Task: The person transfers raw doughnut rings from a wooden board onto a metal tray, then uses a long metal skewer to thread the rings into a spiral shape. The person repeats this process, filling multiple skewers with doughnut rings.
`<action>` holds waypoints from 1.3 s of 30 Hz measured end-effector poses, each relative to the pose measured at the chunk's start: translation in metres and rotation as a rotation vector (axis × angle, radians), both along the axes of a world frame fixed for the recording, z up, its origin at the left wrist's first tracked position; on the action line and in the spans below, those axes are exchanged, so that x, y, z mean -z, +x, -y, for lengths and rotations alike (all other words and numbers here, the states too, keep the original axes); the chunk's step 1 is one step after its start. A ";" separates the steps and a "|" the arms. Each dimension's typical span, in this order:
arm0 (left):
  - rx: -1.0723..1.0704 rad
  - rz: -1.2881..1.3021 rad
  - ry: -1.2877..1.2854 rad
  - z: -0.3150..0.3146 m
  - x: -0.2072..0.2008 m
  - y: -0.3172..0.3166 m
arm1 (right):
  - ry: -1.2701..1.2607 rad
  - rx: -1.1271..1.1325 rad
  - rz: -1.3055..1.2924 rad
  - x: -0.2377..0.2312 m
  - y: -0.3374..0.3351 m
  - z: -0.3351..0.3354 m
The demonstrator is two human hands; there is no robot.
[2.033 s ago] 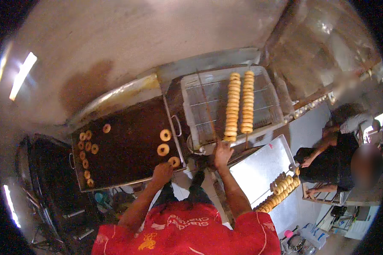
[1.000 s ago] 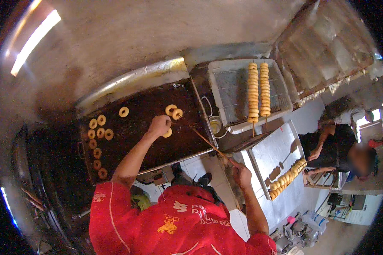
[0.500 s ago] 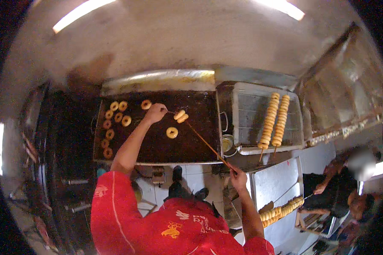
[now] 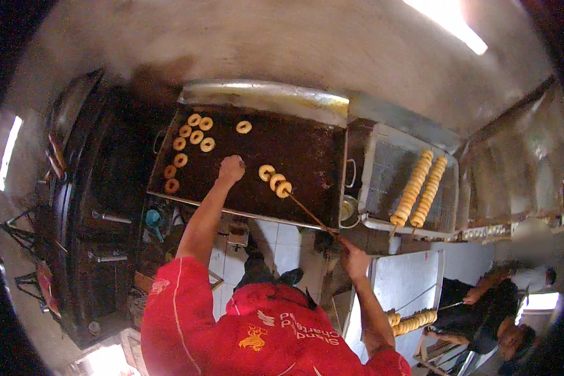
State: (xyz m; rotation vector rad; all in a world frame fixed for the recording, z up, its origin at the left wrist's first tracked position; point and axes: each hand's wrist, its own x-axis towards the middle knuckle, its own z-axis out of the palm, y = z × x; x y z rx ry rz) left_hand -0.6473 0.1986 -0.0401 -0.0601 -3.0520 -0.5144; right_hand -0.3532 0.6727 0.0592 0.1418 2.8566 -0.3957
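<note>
My right hand [image 4: 355,261] grips the lower end of a long thin wooden stick [image 4: 312,217], which slants up and left over a wide pan of dark oil. Two golden doughnuts [image 4: 280,185] are threaded near its far end. A third doughnut [image 4: 267,172] sits at the tip; whether the stick passes through it I cannot tell. My left hand [image 4: 232,169] is closed above the oil, left of these rings, and what its fingers hold, if anything, is hidden. Several loose doughnuts [image 4: 196,136] float at the pan's left side, and a lone doughnut [image 4: 244,127] lies farther back.
The pan's metal rim [image 4: 232,212] runs along my side. At the right, a wire-rack tray [image 4: 382,169] carries two sticks of stacked doughnuts [image 4: 413,188]. A metal table [image 4: 406,276] stands nearer, where another person [image 4: 482,301] holds a loaded doughnut stick [image 4: 413,323]. A small pot [image 4: 349,210] stands beside the pan.
The stick's tip now carries or touches a third doughnut, formerly loose. My left hand has drawn back from the stick's tip toward me. The whole view has shifted and tilted.
</note>
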 end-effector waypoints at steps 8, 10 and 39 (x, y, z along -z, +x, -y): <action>0.247 0.007 0.362 -0.001 -0.014 -0.082 | -0.236 0.125 -0.236 0.118 -0.109 0.060; 0.288 -0.041 0.316 0.007 -0.011 -0.089 | -0.133 0.113 -0.105 0.090 -0.139 0.080; 0.023 -0.215 0.270 0.249 0.011 -0.208 | -0.288 -0.111 -0.223 0.102 -0.299 0.211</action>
